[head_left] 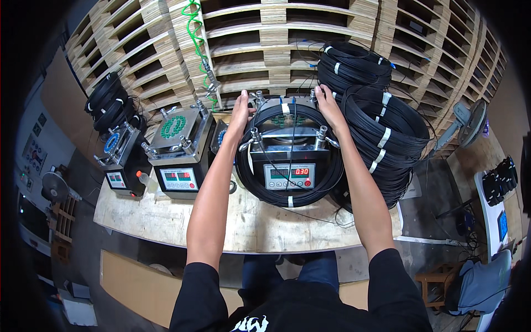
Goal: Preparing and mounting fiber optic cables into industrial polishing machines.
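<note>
A benchtop polishing machine (264,148) with a lit display panel (289,177) stands before me, steel clamp posts at its corners. A large coil of black cable (243,180), tied with white tape, rings its front and crosses above the top plate. My left hand (240,115) is at the machine's far left corner, fingers together, beside a rear clamp post (259,98). At the far right corner my right hand (330,109) is closed beside the other rear post (313,96). Whatever each hand grips is hidden by the fingers. A thin cable hangs down across the panel.
Two similar machines (176,138) (123,149) stand left on the wooden table (243,232). Tall stacks of black cable coils (412,130) crowd the right side. Wooden pallets (276,41) rise behind, with a green spiral air hose (193,27). A fan (470,119) stands right.
</note>
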A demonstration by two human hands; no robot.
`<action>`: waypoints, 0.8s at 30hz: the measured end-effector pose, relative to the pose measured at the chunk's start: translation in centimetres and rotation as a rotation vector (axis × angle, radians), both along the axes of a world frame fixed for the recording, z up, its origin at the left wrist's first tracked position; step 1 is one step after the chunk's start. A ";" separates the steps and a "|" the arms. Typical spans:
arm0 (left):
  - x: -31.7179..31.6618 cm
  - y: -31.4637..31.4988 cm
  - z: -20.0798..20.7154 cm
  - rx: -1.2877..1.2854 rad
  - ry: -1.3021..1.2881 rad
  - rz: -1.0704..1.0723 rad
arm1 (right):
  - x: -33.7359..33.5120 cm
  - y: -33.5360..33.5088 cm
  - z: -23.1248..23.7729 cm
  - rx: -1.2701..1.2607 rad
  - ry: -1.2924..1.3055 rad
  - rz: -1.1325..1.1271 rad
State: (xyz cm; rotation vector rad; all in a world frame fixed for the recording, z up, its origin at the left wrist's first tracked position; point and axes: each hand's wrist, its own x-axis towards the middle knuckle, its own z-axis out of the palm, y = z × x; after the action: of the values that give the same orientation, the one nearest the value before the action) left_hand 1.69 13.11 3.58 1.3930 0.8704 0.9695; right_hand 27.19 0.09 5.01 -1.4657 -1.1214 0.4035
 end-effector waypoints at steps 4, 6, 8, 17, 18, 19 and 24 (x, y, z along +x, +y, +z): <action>0.1 0.0 -0.1 -0.004 0.002 0.010 | 0.2 0.1 -0.1 -0.037 -0.008 -0.017; 0.1 -0.3 -0.1 0.019 0.047 -0.001 | 0.1 0.1 -0.4 -0.041 0.000 -0.017; -0.2 -0.4 -0.1 0.040 0.052 0.023 | -0.2 0.3 -0.6 -0.013 0.033 0.001; -1.2 -0.1 -0.5 0.213 0.117 0.111 | 1.3 6.9 -1.4 -0.299 0.293 -0.136; -0.6 -0.8 -0.3 0.240 0.147 0.110 | 2.4 7.8 -2.1 -0.275 0.284 -0.214; -0.1 -1.3 0.1 0.252 0.164 0.085 | 4.0 8.9 -2.7 -0.272 0.276 -0.227; -0.7 -0.9 0.2 0.233 0.297 -0.003 | 6.6 12.0 -3.4 -0.197 0.333 -0.354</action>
State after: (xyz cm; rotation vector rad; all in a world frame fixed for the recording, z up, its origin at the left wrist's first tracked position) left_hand 1.01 12.24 3.78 1.7685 0.9965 0.8964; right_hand 33.75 12.05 1.60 -1.6590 -0.5559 0.4952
